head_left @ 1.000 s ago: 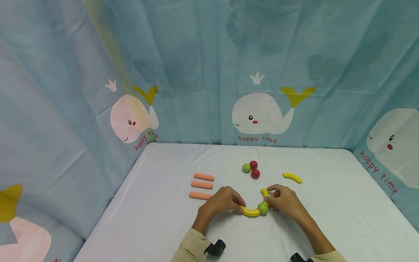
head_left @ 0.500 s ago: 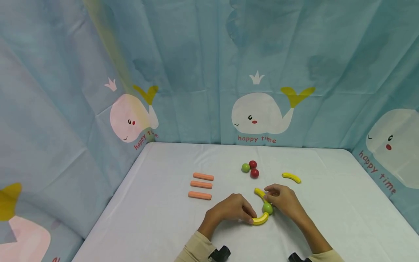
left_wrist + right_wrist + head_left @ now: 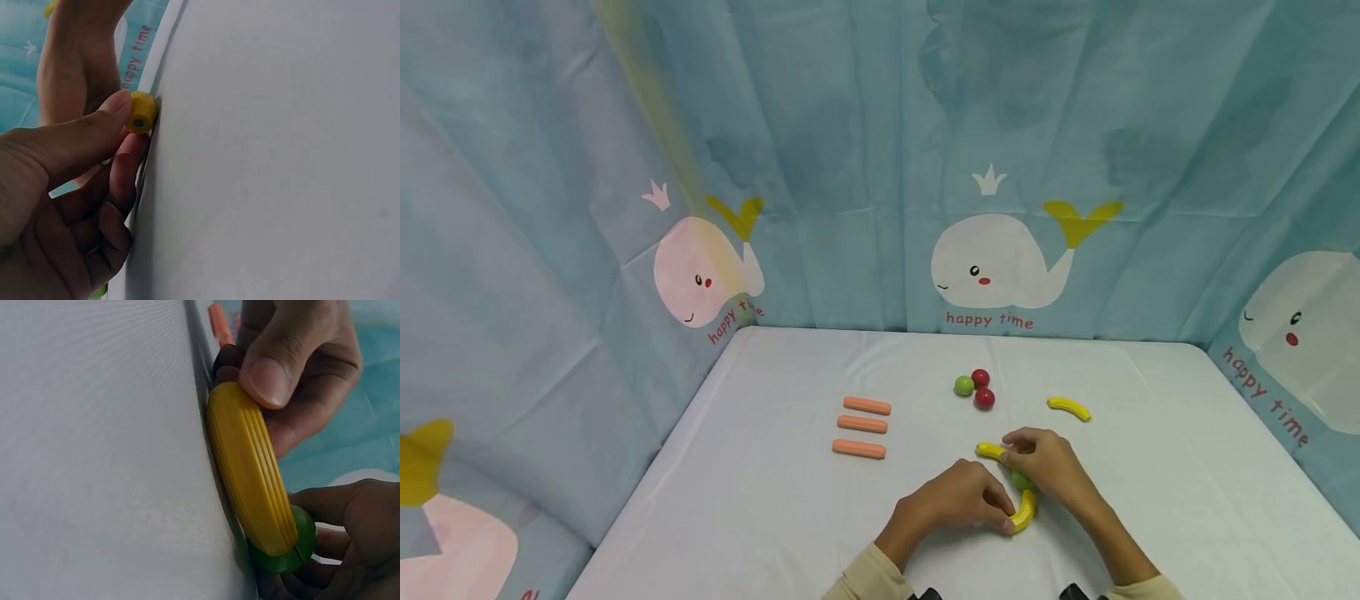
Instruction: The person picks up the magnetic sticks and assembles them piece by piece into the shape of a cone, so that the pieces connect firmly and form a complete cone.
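My left hand [image 3: 958, 497] pinches the near end of a yellow curved magnetic rod [image 3: 1024, 511] between thumb and fingers. In the left wrist view, that rod's end [image 3: 142, 114] shows a dark round magnet. The rod's other end touches a green ball [image 3: 305, 540], seen low in the right wrist view. On the ball's far side, a second yellow curved rod [image 3: 989, 450] leads away to the left. My right hand [image 3: 1051, 468] pinches this second rod close to the ball, its fingers partly covering the joint.
Three orange straight rods [image 3: 859, 449] lie in a row to the left on the white table [image 3: 760, 517]. Two red balls [image 3: 984, 399] and another green ball [image 3: 964, 386] sit together farther back. A loose yellow curved rod [image 3: 1069, 408] lies at the back right.
My left hand has moved right and nearer, swinging the near rod round. The joined piece has turned, its far rod now pointing left. My right hand has stayed nearly in place.
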The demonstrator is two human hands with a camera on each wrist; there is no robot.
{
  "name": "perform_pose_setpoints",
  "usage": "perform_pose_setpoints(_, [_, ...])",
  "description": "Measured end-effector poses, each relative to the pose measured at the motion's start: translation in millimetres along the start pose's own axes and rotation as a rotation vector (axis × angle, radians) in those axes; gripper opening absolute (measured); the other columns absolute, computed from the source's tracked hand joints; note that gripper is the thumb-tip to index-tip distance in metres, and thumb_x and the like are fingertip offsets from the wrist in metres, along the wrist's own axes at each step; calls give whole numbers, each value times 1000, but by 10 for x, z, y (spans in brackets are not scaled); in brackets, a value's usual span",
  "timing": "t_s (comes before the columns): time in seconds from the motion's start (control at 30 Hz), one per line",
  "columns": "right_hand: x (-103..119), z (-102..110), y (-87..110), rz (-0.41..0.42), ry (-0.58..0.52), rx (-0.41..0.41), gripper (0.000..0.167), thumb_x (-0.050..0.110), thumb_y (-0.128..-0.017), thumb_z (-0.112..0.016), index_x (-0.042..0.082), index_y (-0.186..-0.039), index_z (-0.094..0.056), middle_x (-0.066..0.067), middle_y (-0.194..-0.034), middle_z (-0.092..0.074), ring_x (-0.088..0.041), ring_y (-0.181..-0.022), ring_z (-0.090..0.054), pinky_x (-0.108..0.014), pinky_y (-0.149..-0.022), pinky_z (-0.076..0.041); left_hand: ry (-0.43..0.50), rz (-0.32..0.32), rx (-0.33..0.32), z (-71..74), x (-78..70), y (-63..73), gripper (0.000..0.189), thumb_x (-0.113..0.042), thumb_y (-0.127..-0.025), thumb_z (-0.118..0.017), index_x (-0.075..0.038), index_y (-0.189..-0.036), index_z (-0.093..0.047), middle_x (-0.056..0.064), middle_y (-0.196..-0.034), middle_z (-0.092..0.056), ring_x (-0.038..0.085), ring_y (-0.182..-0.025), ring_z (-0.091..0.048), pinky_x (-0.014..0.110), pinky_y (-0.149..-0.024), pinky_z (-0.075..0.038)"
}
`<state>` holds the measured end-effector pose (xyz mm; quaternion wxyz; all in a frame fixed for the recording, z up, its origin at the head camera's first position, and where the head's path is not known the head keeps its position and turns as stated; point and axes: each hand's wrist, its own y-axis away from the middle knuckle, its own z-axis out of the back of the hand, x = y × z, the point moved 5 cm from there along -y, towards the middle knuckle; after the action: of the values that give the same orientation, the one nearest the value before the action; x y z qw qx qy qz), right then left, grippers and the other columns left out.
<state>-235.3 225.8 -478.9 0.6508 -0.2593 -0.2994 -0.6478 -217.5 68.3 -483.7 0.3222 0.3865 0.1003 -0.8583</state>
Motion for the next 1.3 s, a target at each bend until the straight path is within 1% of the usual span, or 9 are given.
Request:
perform_pose_setpoints(0.17, [-8, -36, 0, -2, 9, 9, 23, 14, -90, -81, 4, -110, -79, 0, -88, -68, -16, -82, -59, -24, -67, -50, -43, -11, -16, -44, -69, -1, 15, -26, -90, -87, -16, -101, -86, -20, -81, -75, -14, -73, -58, 8, -71, -49])
perform_pose_setpoints(0.37, [6, -45, -1, 14, 38, 17, 20, 13, -91, -81, 4, -108, -80, -1, -93, -70, -17, -87, -60, -28, -73, -52, -78, -11, -21, -49, -78, -1, 16, -29, -91, -86, -18, -103, -86, -22, -81, -74, -14, -74, -58, 8, -72, -48])
perform_pose_setpoints(0.47, [9, -52, -3, 21, 41, 21, 18, 13, -91, -81, 4, -107, -80, -1, -95, -71, -17, -88, -62, -31, -76, -54, -63, -18, -21, -33, -59, 7, 17, -31, -92, -85, -19, -104, -85, -23, -83, -73, -14, -76, -58, 9, -73, -49])
perform_pose_setpoints(0.6, [4, -66, -3, 23, 38, 33, 18, 13, -92, -80, 4, -108, -80, -2, -98, -73, -17, -89, -64, -34, -80, -57, 31, 4, -53, 41, -7, 31, 16, -31, -94, -82, -19, -105, -84, -23, -86, -73, -12, -80, -58, 12, -74, -49])
perform_pose_setpoints(0.7, [-1, -58, 0, 21, 34, 36, 19, 11, -92, -79, 3, -109, -79, -2, -99, -74, -17, -90, -65, -33, -79, -59, 141, 22, -133, 135, 54, 42, 15, -29, -97, -80, -18, -107, -83, -20, -91, -74, -8, -81, -61, 15, -74, -50])
perform_pose_setpoints(0.8, [1, -43, -4, 24, 39, 31, 19, 12, -92, -80, 3, -108, -79, -3, -99, -73, -18, -90, -64, -33, -78, -58, 209, 20, -250, 252, 111, 60, 16, -28, -98, -78, -17, -109, -82, -17, -95, -74, -4, -83, -64, 18, -76, -53])
perform_pose_setpoints(1.07, [-27, -27, -37, 21, 49, 38, 19, 16, -91, -81, 5, -106, -80, 0, -95, -73, -17, -89, -63, -36, -80, -55, 159, 36, -529, 552, 252, 104, 29, -30, -102, -75, -16, -127, -76, -2, -118, -74, 6, -104, -68, 21, -89, -57])
perform_pose_setpoints(1.17, [-43, -32, -44, -2, 43, 37, 19, 16, -91, -81, 5, -106, -80, 0, -93, -72, -17, -88, -62, -35, -80, -56, 139, 42, -603, 679, 304, 73, 33, -27, -102, -75, -13, -131, -74, 2, -122, -72, 14, -110, -69, 25, -93, -58])
perform_pose_setpoints(1.3, [-42, -35, -39, -17, 25, 40, 20, 16, -91, -82, 5, -107, -79, 0, -93, -71, -17, -88, -62, -34, -78, -55, 140, 73, -661, 845, 400, -30, 38, -22, -101, -75, -8, -136, -70, 9, -127, -69, 22, -116, -69, 33, -98, -59])
